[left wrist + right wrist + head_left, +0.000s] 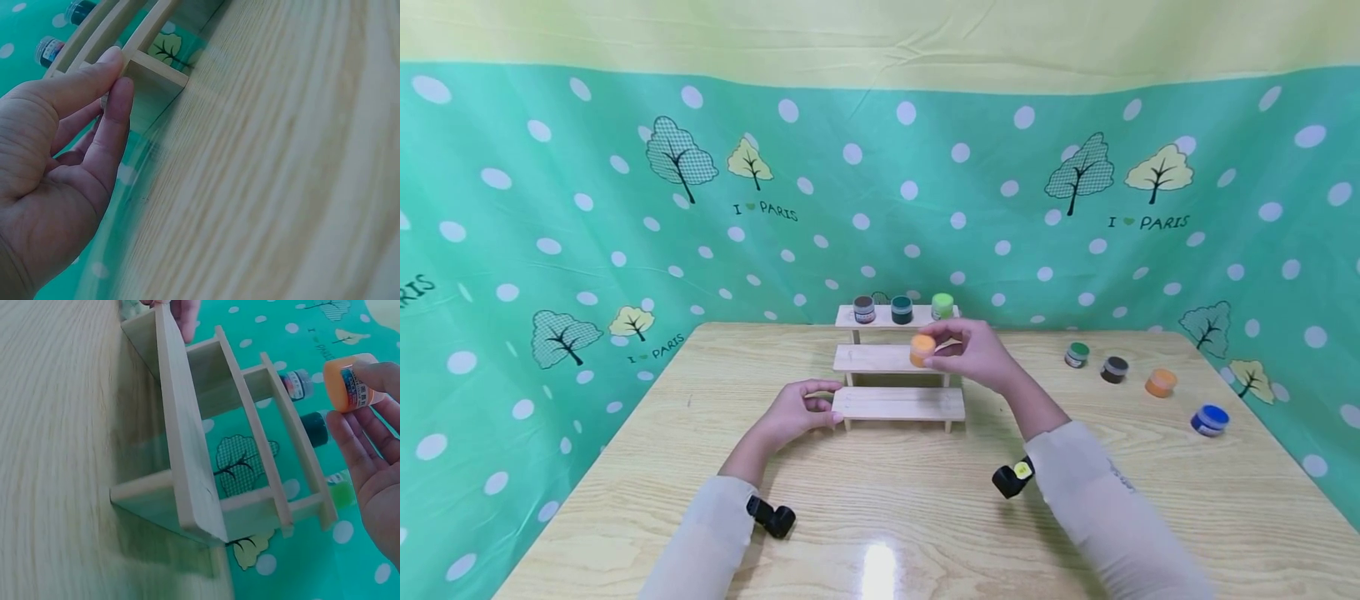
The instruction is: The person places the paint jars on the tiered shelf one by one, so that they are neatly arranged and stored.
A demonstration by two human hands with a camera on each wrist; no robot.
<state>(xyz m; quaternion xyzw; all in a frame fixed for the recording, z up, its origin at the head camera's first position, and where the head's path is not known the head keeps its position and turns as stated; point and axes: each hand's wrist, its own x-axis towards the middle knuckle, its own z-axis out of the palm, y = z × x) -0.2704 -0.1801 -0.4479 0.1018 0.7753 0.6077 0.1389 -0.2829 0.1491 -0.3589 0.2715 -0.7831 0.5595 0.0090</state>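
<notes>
A three-tier wooden shelf (898, 403) stands on the table. My left hand (797, 412) pinches the left end of its lowest tier; the left wrist view shows thumb and forefinger at the board's corner. My right hand (973, 354) holds a small orange paint jar (922, 351) between thumb and fingers. In the right wrist view, the orange jar (350, 384) is apart from the boards, with its label showing. On the top tier sit a brown jar (864, 309), a dark green jar (902, 310) and a light green jar (942, 306), partly behind the right hand.
At the table's right, a green jar (1077, 355), a dark brown jar (1115, 369), another orange jar (1161, 382) and a blue jar (1210, 420) stand in a slanting row. A green dotted curtain (910, 192) hangs behind the wooden table (647, 500).
</notes>
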